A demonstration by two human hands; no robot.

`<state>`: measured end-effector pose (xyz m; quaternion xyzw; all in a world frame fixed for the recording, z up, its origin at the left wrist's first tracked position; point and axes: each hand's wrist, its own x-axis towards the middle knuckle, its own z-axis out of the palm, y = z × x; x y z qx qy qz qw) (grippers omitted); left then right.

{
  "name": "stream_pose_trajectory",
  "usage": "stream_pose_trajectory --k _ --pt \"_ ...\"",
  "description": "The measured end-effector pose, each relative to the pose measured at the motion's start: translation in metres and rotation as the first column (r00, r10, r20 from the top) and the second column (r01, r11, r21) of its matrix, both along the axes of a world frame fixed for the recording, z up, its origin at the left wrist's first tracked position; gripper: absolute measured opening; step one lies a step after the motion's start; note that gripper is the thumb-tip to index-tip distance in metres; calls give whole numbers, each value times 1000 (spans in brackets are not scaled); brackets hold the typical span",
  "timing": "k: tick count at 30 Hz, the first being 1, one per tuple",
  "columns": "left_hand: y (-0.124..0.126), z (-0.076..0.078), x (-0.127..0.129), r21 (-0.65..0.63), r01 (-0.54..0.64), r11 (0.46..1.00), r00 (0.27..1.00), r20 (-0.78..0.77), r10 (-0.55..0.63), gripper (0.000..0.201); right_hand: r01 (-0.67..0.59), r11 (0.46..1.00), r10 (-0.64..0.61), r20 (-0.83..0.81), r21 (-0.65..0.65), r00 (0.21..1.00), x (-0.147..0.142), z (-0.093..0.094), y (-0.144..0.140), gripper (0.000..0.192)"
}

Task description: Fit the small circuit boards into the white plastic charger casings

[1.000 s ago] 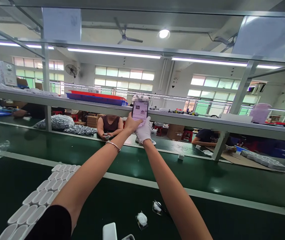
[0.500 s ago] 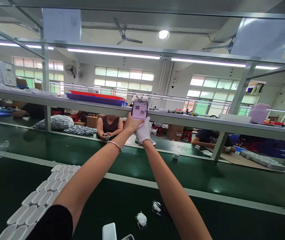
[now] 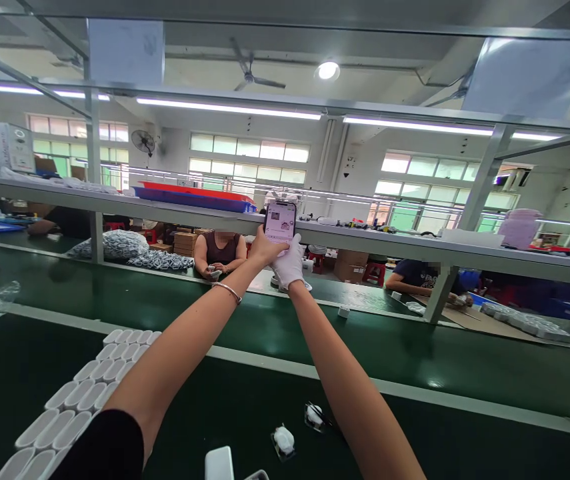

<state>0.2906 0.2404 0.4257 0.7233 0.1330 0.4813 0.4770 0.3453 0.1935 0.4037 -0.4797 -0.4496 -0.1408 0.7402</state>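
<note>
Both my arms reach forward and up to a smartphone [image 3: 280, 223] with a lit screen, held upright in front of the grey overhead shelf [image 3: 375, 241]. My bare left hand [image 3: 263, 250], with a bangle on the wrist, grips the phone's lower left side. My right hand [image 3: 289, 261] wears a white glove and cups the phone's bottom right. Rows of small white oval cases [image 3: 82, 393] lie on the dark green worktop at lower left. Two small white parts [image 3: 283, 440] lie near my right forearm.
A green conveyor belt [image 3: 175, 300] runs across between me and the far side, carrying a small white piece [image 3: 343, 311]. Two seated people work opposite [image 3: 219, 253]. A red and blue tray [image 3: 192, 195] sits on the shelf, a lilac container [image 3: 519, 227] at right.
The small white piece on the conveyor has drifted left. The phone's screen content has changed slightly. My hands stay in the same place on the phone.
</note>
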Motion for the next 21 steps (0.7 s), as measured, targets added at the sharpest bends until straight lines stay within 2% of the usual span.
stream_pose_trajectory --k 6,11,18,21 --pt "8 -2 -2 19 80 997 997 14 -81 89 -123 989 125 14 -82 992 -9 -11 -23 94" --pt "8 -3 -7 28 72 997 997 37 -73 91 -200 976 198 -33 -85 980 -5 -12 -25 90" --pt "8 -4 -6 23 98 995 993 57 -99 91 -210 976 211 11 -62 977 -5 -11 -24 97" --pt "9 -3 -3 5 99 995 993 63 -99 84 -208 976 208 -2 -67 978 -3 -12 -23 99"
